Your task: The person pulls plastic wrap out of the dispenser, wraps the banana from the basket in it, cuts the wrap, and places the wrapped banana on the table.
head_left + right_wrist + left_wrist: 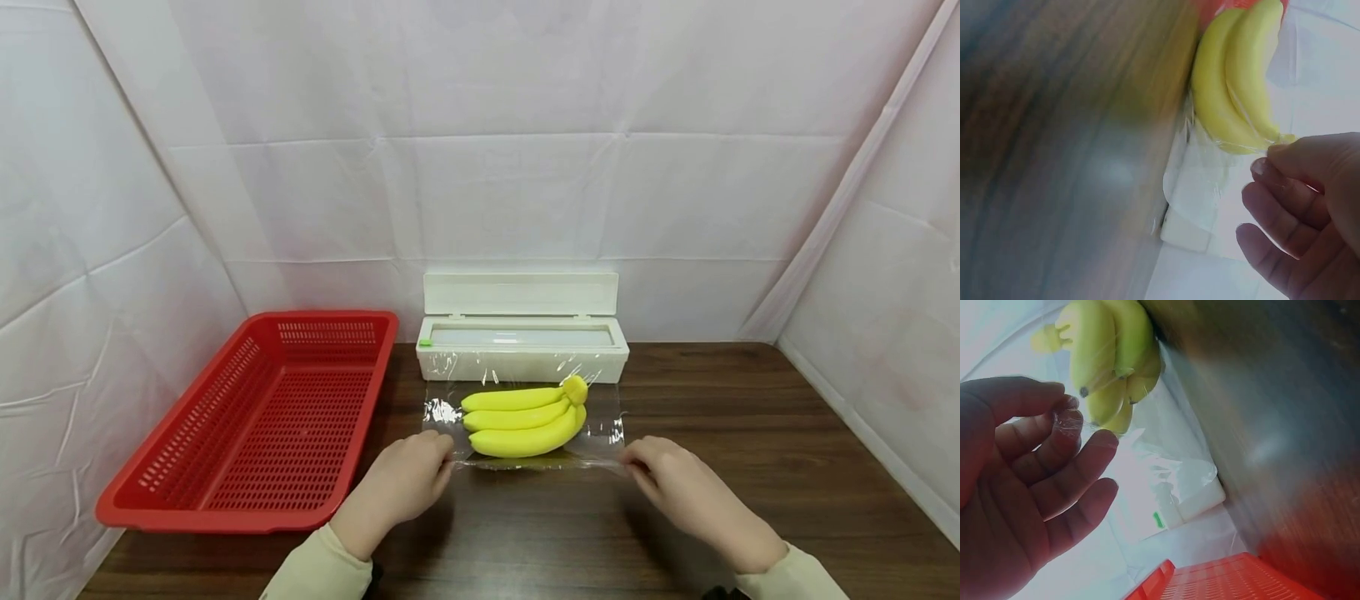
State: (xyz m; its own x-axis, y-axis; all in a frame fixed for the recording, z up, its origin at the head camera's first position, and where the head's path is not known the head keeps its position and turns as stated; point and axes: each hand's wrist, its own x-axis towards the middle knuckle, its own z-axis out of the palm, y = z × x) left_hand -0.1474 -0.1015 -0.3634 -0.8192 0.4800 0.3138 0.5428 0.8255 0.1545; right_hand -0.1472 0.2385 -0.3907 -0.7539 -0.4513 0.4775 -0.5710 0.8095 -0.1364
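A sheet of clear plastic wrap [446, 414] stretches from the white wrap dispenser [522, 365] toward the person. On or under the film lies a bunch of yellow bananas [517, 421], stem to the right; which of the two I cannot tell. My left hand [411, 475] pinches the near left corner of the film between thumb and index finger, the other fingers loosely bent in the left wrist view. At the near right corner, my right hand [675, 483] pinches the film the same way. The dispenser's lid [521, 294] stands raised.
A red plastic basket [375, 400] with slotted walls stands to the left of the film. The dark wooden table [540, 533] carries everything. White cloth walls [510, 200] enclose the back and both sides. A small green tab [425, 342] sits on the dispenser's left end.
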